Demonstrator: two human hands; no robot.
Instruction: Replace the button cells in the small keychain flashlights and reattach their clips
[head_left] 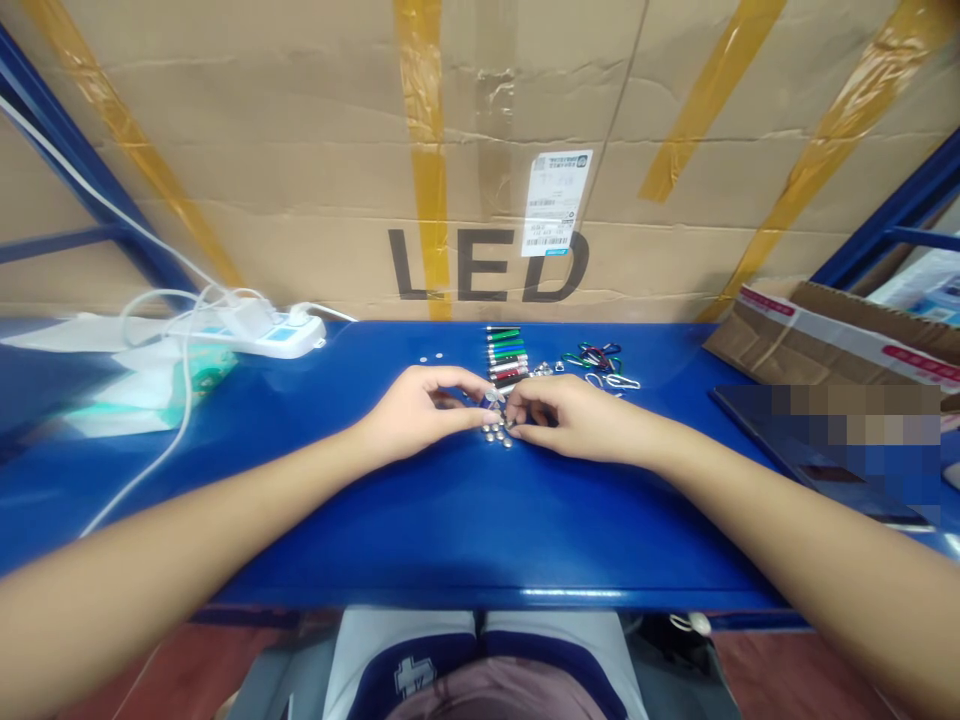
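Note:
My left hand (417, 412) and my right hand (564, 418) meet over the middle of the blue table. The thumb and fingers of each are curled in a pinch close to a small cluster of shiny metal pieces (492, 434), round and button-like. Something clear or silvery glints between the fingertips, too small to name. Just beyond the hands lies a row of slim coloured metal tubes (506, 346) in green, blue, red and black. Several carabiner clips (600, 355) are heaped to the right of the tubes. Small silvery pieces (544, 369) lie between the tubes and the clips.
On the left, a white power strip (281, 335) trails cables beside a green-and-white packet (202, 368). A large cardboard box (315, 200) marked LED stands behind the table (480, 530). On the right are an open carton (795, 330) and a dark flat device (765, 440).

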